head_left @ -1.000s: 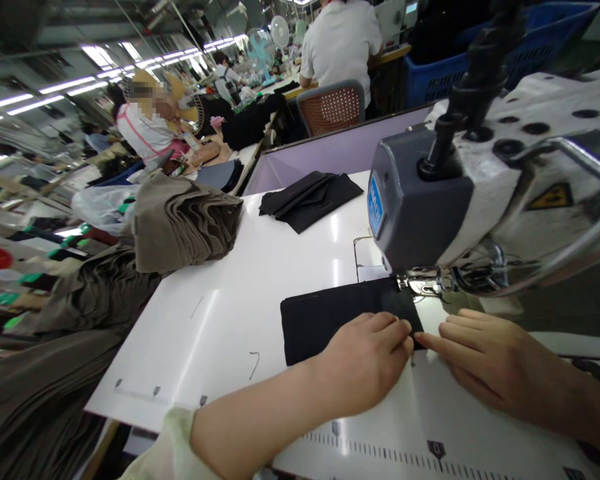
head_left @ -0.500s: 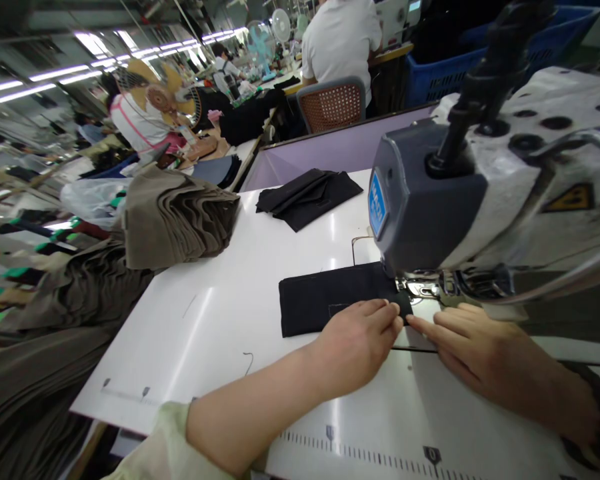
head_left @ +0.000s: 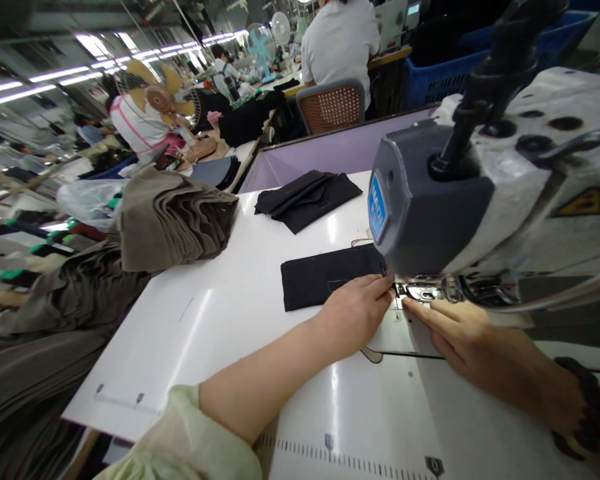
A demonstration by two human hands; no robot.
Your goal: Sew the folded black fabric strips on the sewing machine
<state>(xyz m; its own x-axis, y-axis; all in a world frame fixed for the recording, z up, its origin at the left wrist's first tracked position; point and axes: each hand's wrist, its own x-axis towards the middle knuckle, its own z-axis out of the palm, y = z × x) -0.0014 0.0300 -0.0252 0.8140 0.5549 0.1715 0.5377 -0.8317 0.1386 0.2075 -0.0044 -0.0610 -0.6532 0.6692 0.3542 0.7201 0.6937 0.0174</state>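
A folded black cloth piece (head_left: 307,281) lies on the white table, its right end at the needle area of the sewing machine (head_left: 425,200). My left hand (head_left: 353,317) rests on the cloth's lower right part, fingers pressed together at its edge near the presser foot (head_left: 405,291). Just right of the foot, my right hand (head_left: 475,337) lies on the machine plate with fingers stretched out and the index fingertip close to the foot. Nothing shows in its grip. The machine head hides the cloth's far right end.
Another black cloth bundle (head_left: 307,197) lies farther back. Brown cloth stacks (head_left: 165,217) stand at the left edge of the table (head_left: 230,267). Beyond a purple partition (head_left: 320,153) are a chair (head_left: 331,107), a seated person (head_left: 337,40), fans and a blue crate (head_left: 440,77).
The black cloth has moved away from me, its lower edge now farther up the table. Both hands have shifted slightly the same way and left.
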